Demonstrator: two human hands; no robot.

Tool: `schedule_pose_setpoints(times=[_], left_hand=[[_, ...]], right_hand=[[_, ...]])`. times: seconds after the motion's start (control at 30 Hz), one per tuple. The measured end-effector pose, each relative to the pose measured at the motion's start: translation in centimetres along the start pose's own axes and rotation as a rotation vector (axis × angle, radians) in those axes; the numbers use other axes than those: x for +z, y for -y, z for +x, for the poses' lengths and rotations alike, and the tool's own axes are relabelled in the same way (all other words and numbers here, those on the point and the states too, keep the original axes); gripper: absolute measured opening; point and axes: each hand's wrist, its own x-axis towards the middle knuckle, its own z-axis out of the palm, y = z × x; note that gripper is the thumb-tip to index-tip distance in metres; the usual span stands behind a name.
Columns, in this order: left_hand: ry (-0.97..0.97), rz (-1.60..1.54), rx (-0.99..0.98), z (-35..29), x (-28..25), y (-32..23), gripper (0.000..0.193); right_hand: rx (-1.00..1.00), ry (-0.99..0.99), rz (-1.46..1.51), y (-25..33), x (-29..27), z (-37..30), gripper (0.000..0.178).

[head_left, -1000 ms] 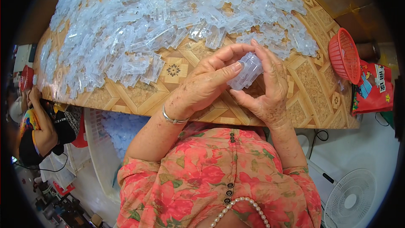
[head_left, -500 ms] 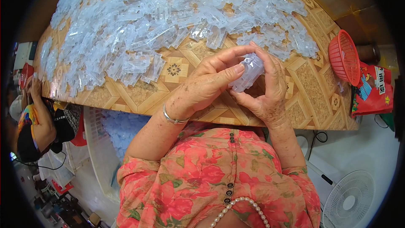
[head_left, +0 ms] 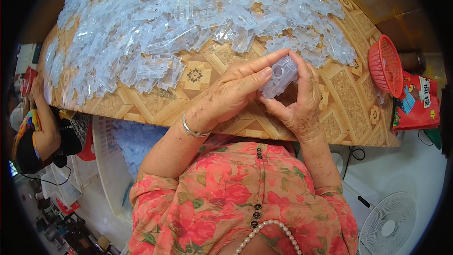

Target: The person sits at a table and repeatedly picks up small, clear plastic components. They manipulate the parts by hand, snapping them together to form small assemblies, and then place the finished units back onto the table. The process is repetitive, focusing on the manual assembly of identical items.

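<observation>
Both my hands meet above the near part of the table, closed round a small bundle of clear bluish plastic pieces. A round opening shows on its upper side. My left hand presses it with thumb and fingers from the left and top. My right hand grips it from the right, with its thumb underneath. Part of the bundle is hidden by the fingers. Just beyond my hands lies a broad, loose layer of flat clear plastic pieces, spread over the patterned tabletop.
A red plastic basket stands at the table's right edge, beside a red printed bag. Below the table on the left, a white basket holds many bluish pieces. A white fan is at lower right. Another person's arm shows far left.
My fingers have shifted slightly and the bundle has turned, so its round opening now shows more plainly. The person at far left has moved slightly.
</observation>
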Motion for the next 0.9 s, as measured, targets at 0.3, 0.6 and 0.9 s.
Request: schedule_pose_setpoints(times=[0.3, 0.6, 0.9], left_hand=[[-0.012, 0.052, -0.013, 0.0, -0.2, 0.2, 0.053], [-0.008, 0.256, 0.013, -0.4, 0.5, -0.8, 0.055], [0.054, 0.789, 0.191, -0.7, 0.4, 0.0, 0.073]], right_hand=[[0.051, 0.014, 0.041, 0.1, 0.0, -0.1, 0.096], [-0.001, -0.031, -0.021, -0.1, 0.1, -0.1, 0.095], [-0.003, -0.071, -0.082, -0.4, 0.1, -0.5, 0.089]])
